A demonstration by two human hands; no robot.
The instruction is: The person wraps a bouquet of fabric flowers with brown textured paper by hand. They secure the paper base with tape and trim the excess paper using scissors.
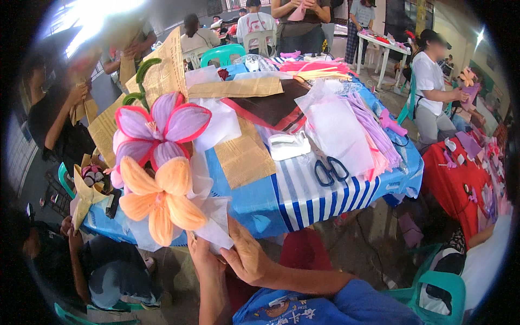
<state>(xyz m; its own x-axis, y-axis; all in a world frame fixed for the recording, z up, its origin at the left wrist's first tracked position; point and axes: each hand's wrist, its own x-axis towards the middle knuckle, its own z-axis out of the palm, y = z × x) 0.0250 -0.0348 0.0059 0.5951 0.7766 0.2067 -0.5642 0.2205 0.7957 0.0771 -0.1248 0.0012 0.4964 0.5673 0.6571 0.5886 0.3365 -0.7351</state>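
Observation:
Above the table's near left edge I hold a bouquet of fuzzy pipe-cleaner flowers. An orange flower (181, 214) is at the front, and a lilac flower with pink-red edges (176, 116) sits behind it. A curled green pipe-cleaner piece (142, 78) rises at the back. White tissue paper (216, 214) gathers around the lower part. My left hand (206, 260) closes round the wrapped base from below. My right hand (249, 254) presses against the paper from the right, its fingers partly hidden by the wrap. The stems are out of sight inside the paper.
On the blue patterned tablecloth (244, 214) lie black-handled scissors (331, 170), newsprint-style brown paper (245, 154), a white plastic item (288, 146), lilac pipe cleaners (374, 124) and a pink glue gun (391, 123). People sit close on the left and right. A green chair (441, 292) stands at lower right.

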